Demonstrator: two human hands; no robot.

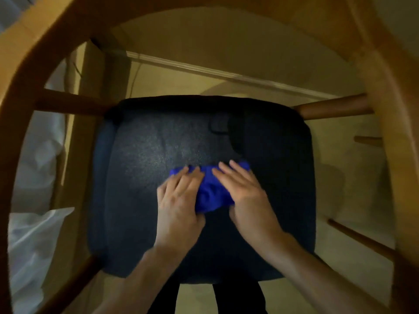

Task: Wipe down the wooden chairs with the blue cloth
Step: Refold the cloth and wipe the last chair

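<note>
Now we press both hands flat, fingers straight, on the blue cloth [212, 192]: left hand [179, 200], right hand [243, 192], cloth bunched between them on the chair's dark seat cushion [140, 200].

The room is sitting in dim, yellowish light, and the dark seat [140, 200] is swallowing most of it, showing only a faint grainy sheen left of its middle. The cloth [212, 191] is glowing as the one saturated patch. Soft shadows are falling on the pale floor [349, 184] to the right. Both hands [179, 200] [244, 193] are looking slightly smeared, with no crisp edges. The wooden frame [385, 114] is bowing hard around the edges from the wide lens and going blurry there, and grain is showing throughout.
</note>
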